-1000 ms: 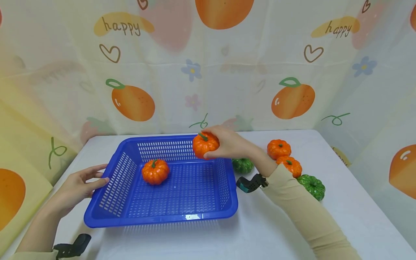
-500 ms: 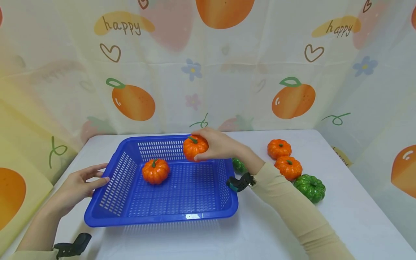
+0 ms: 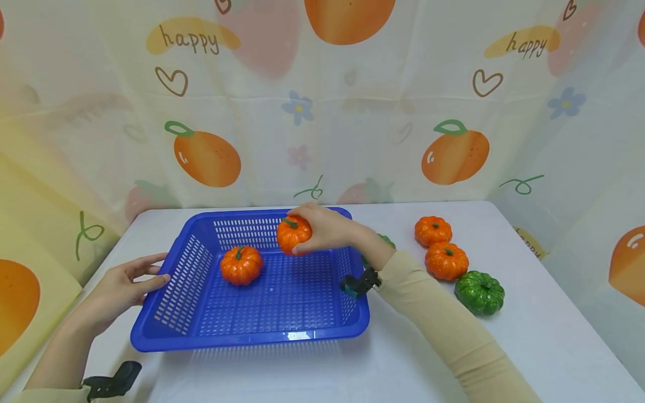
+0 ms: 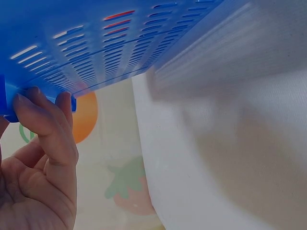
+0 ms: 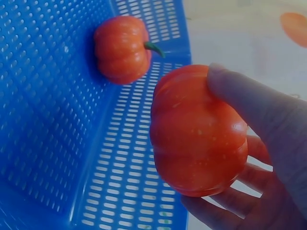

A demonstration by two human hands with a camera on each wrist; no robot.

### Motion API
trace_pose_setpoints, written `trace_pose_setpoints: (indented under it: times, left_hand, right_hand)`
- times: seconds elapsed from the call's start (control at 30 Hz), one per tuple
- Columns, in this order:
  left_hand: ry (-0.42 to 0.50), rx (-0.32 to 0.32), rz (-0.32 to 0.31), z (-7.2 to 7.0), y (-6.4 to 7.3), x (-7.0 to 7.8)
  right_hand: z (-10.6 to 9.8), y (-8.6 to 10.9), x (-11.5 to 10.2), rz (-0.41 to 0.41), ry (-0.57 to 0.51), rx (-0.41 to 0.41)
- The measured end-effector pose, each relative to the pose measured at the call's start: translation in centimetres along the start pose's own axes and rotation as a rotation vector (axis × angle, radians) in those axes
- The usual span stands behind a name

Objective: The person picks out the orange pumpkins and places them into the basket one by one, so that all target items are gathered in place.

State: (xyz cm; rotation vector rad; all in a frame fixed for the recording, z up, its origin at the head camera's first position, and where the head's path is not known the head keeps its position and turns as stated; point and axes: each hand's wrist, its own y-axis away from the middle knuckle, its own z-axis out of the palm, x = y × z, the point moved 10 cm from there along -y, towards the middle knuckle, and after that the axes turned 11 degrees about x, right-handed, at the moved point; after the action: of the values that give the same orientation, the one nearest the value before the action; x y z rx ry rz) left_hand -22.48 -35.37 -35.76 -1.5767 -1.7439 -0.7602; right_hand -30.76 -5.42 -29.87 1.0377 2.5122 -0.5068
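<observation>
Here's the right hand [image 3: 327, 226], its forearm stretched from the lower right across the blue basket's [image 3: 252, 340] right wall, palm turned in toward the left. And it has a firm hold! The fingers are spread just as wide as the orange pumpkin [image 3: 294, 236] they wrap, the thumb [image 5: 254, 98] laid along one side and the other fingers curved round the opposite side, as the right wrist view shows. That pumpkin sits over the basket, near its back wall, green stem tipped up and to the left.

Across to the left hand [image 3: 118, 288]: forearm angled up from the bottom corner, hand at the basket's left side. The thumb lies at the rim and the fingers bend in close beneath it, pinching that edge; the left wrist view has the fingertips [image 4: 33, 93] right up against the blue plastic.

Inside, a second orange pumpkin [image 3: 242, 266] rests on the basket floor, left of the held one, with a gap between. Out on the white table [image 3: 403, 352], two more orange pumpkins [image 3: 447, 261] sit beside a green pumpkin [image 3: 480, 293], while another green one [image 3: 387, 240] peeks from behind the right arm.
</observation>
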Motion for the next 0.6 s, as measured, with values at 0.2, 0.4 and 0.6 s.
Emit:
trace_pose_setpoints:
  times: [0.2, 0.4, 0.6]
  left_hand:
    - [0.008, -0.002, 0.002, 0.0, 0.0, -0.1]
    - [0.010, -0.003, 0.002, 0.1, 0.0, -0.1]
    - [0.005, 0.001, 0.003, 0.0, 0.0, -0.1]
  right_hand:
    - [1.1, -0.2, 0.0, 0.021, 0.006, -0.046]
    - [2.1, -0.4, 0.2, 0.038, 0.049, -0.076]
    - [2.8, -0.6, 0.4, 0.052, 0.045, -0.098]
